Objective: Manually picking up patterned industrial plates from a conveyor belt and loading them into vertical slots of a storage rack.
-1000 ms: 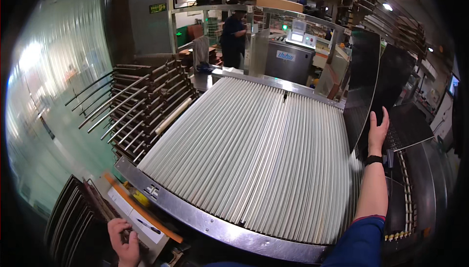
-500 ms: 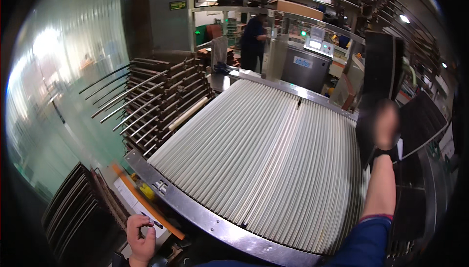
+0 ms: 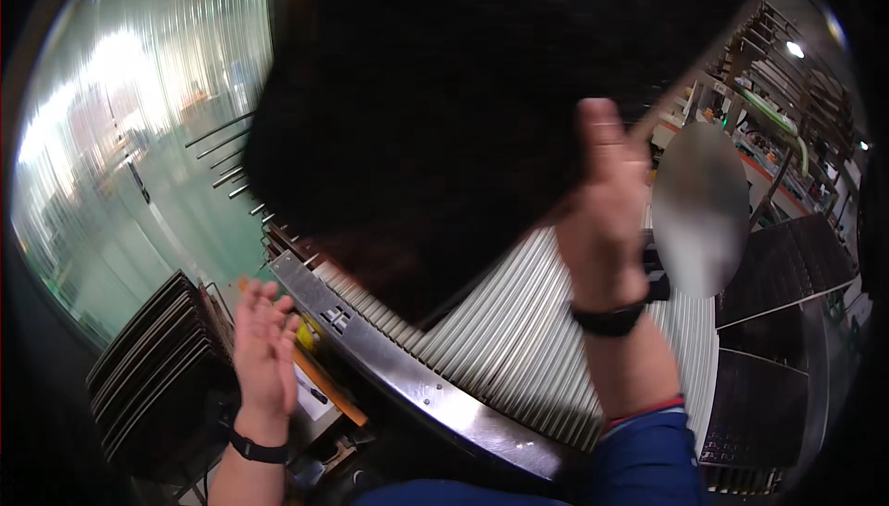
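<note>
My right hand [image 3: 607, 214] is closed on the edge of a large dark panel [image 3: 435, 126], with the thumb lying over its face. The panel is lifted and tilted, blurred by motion, above a bed of pale rollers [image 3: 528, 349]. It hides the far part of the rollers and much of the background. My left hand [image 3: 264, 353] is raised at the lower left, open and holding nothing, fingers stretched upward. It is apart from the panel, beside the roller bed's metal frame [image 3: 463, 413].
Several dark panels [image 3: 157, 367] stand upright in a row at the left. More dark panels [image 3: 787, 261] lie at the right. An orange-edged board [image 3: 338, 390] with paper is below my left hand. Metal rods [image 3: 222, 149] stick out behind. A translucent curtain [image 3: 185, 145] hangs at the far left.
My right hand has come from the right side toward the middle with the dark panel, now over the rollers. My left hand has risen and its curled fingers have straightened.
</note>
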`<state>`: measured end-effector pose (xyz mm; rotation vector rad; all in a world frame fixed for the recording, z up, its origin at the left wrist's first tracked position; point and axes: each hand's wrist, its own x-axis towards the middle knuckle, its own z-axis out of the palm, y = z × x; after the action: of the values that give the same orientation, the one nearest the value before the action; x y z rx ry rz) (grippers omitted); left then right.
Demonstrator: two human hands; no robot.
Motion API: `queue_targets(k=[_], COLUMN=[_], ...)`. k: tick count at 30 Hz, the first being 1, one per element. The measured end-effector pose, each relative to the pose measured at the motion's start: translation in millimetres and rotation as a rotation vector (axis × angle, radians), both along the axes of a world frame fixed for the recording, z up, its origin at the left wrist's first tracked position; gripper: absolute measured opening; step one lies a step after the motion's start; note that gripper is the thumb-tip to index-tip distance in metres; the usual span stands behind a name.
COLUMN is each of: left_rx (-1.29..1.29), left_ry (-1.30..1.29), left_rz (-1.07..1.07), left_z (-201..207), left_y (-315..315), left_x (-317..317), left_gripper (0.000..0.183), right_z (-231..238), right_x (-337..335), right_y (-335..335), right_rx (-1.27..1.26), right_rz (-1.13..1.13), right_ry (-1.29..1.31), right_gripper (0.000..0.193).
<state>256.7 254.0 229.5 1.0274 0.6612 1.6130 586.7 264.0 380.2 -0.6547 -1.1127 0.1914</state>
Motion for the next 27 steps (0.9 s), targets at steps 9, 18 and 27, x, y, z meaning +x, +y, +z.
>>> queue_targets(k=[9,18,27], left_rx=[-0.174,-0.257,0.006], left_ry=[-0.441,-0.024,1.026], left_rz=[0.262,1.074,1.365], left_z=[-11,-13,-89], left_y=[-94,-232,-334], left_x=[-149,-297,-543], left_gripper=[0.04,0.053,0.054], right_z=[-60,-59,-68], right_x=[-219,-256,-351], right_y=[3,30,-2], right_rx=[-0.158,-0.326,-0.315], right_rz=[0.869,1.202,1.113], right_ry=[-0.111,-0.045,-0.05], right_gripper=[0.037,0.02,0.034])
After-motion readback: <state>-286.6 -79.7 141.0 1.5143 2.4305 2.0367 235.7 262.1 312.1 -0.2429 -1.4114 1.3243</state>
